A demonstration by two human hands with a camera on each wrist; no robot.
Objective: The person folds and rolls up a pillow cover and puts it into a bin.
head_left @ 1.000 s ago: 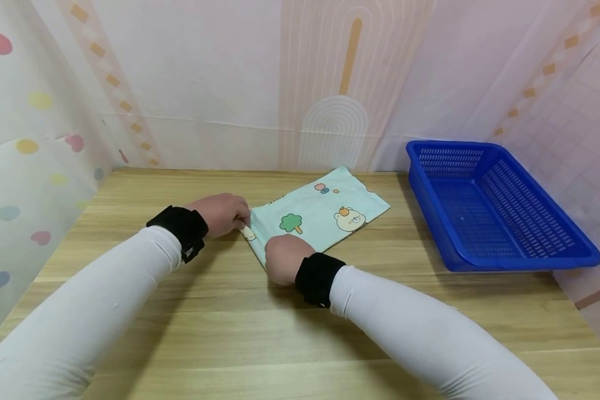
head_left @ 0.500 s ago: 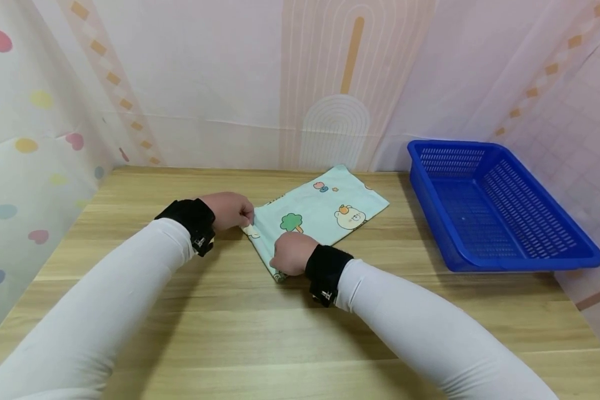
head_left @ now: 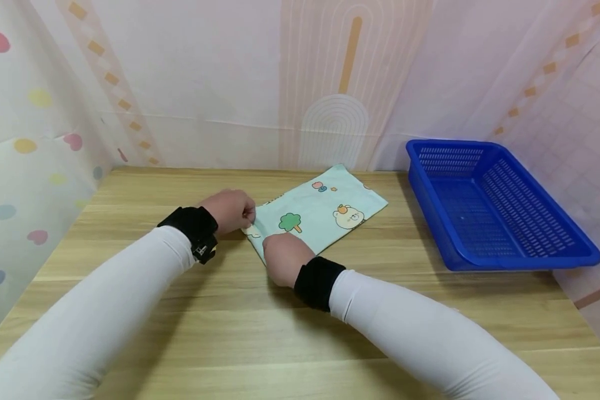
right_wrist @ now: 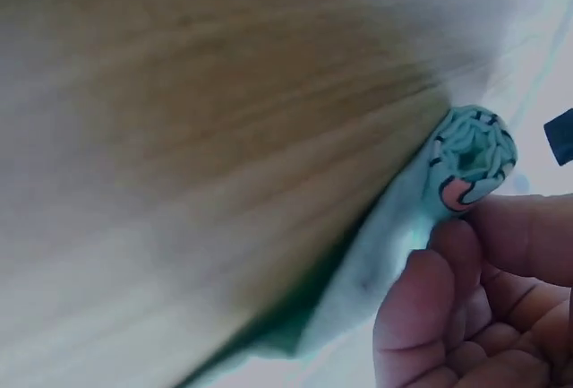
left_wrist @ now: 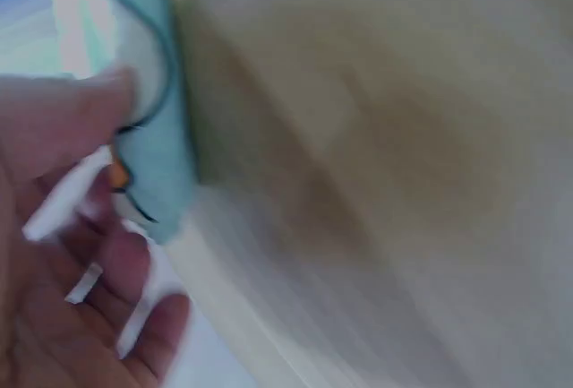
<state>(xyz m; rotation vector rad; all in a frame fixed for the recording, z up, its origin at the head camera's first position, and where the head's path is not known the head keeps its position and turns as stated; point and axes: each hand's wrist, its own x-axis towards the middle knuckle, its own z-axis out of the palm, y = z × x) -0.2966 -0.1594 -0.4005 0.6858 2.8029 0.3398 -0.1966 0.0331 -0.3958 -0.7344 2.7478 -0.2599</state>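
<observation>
A pale mint cloth (head_left: 318,206) printed with a bear, a tree and flowers lies slantwise on the wooden table, its near left edge rolled up. My left hand (head_left: 230,211) pinches the far end of that rolled edge. In the left wrist view, the thumb (left_wrist: 76,119) presses on the roll (left_wrist: 166,168), with the other fingers loosely bent below. My right hand (head_left: 286,260) holds the near end, which it hides in the head view. From the right wrist, the roll's spiral end (right_wrist: 472,157) shows tight layers between thumb and fingertips.
A blue plastic basket (head_left: 460,261) with slotted sides stands on the right of the wooden table (head_left: 220,344). Printed fabric hangs (head_left: 205,83) rise behind the table and along both sides.
My left hand has shifted slightly right along with the rolled edge. The right hand moved right, briefly exposing the roll's near end, then came back left over it. The basket stays put.
</observation>
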